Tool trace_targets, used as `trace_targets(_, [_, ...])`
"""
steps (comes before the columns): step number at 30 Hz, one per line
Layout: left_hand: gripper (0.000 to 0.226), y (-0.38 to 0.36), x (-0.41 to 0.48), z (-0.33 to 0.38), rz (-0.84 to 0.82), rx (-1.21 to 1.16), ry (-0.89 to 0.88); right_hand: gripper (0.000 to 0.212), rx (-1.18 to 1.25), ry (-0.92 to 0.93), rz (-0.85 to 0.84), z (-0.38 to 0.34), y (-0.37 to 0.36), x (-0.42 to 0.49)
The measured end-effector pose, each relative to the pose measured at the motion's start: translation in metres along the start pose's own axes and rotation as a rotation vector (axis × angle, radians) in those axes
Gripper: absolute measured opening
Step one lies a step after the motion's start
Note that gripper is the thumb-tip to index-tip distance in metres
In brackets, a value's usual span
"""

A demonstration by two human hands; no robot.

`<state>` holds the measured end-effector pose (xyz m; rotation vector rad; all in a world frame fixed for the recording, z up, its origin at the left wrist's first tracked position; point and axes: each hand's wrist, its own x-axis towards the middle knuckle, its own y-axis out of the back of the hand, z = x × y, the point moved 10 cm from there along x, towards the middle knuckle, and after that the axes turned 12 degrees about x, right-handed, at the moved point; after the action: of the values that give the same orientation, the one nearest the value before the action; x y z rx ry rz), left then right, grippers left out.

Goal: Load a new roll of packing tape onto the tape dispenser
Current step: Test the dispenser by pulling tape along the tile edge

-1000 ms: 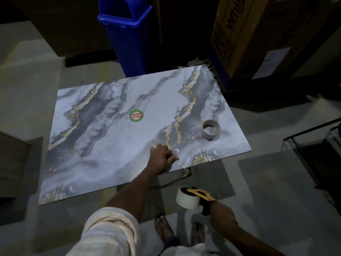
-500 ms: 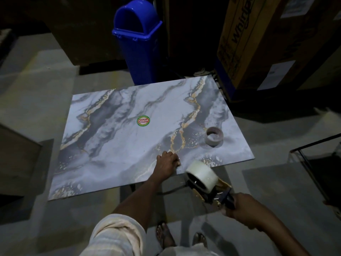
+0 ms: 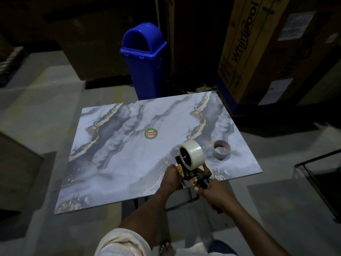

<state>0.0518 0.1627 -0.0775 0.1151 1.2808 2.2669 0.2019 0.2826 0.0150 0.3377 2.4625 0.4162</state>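
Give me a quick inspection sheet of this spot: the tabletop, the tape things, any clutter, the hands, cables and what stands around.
Surface: marble-patterned tabletop with a round green sticker.
Job's things: tape dispenser held over the table's near edge; full tape roll sits on its wheel.
Clutter: empty tape core lying flat on the tabletop, right of the dispenser.
Hands: left hand grips the dispenser's front end; right hand grips its handle.
Cables: nothing seen.
Surroundings: blue bin behind the table; large cardboard box at far right; dim room, grey floor.
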Motion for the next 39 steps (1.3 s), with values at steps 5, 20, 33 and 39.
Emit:
trace_targets(5, [0.024, 0.002, 0.0, 0.003, 0.099, 0.087, -0.157, 0.015, -0.004, 0.026, 0.017, -0.024, 0.004, 0.027])
trace_targets(20, [0.012, 0.041, 0.035, 0.03, 0.185, 0.546, -0.217, 0.022, 0.107, -0.005, -0.299, -0.077, 0.043, 0.091])
trace_targets(33, [0.036, 0.032, 0.044, 0.017, 0.147, 0.119, -0.081, 0.018, -0.112, 0.145, -0.157, -0.093, 0.025, 0.129])
trace_targets(39, [0.025, 0.04, 0.047, -0.005, 0.258, 0.15, 0.027, 0.016, -0.175, 0.205, -0.038, -0.089, 0.004, 0.139])
